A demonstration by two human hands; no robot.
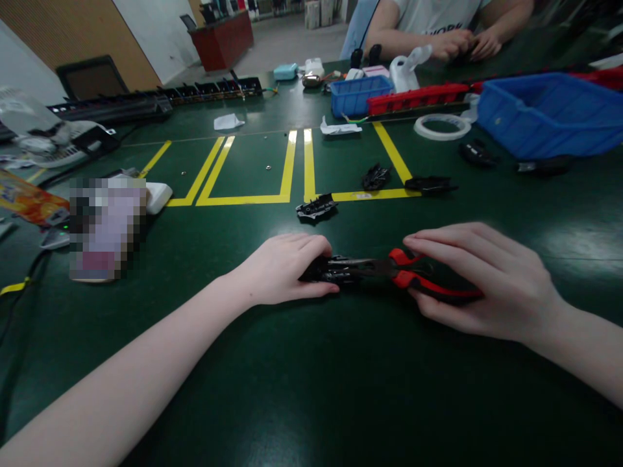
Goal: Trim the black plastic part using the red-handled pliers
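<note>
My left hand (294, 269) is closed around a black plastic part (341, 275) just above the green table. In my right hand (491, 285) are long-nose pliers (402, 269) with red and black handles. The pliers' jaws point left and meet the black part, but I cannot tell what they grip there. Beyond my hands lies a loose black shell piece (317, 207) with a ragged edge. Farther right are a small black part (375, 177) and a long black piece (431, 185) by the yellow tape line.
Blue bins (549, 113) and a white tape roll (442, 126) stand at the back right. A phone-like blurred object (109, 227) and an orange packet (34, 201) lie at left. Yellow tape (243, 200) marks the green table (311, 389). Across it sits another person (442, 29).
</note>
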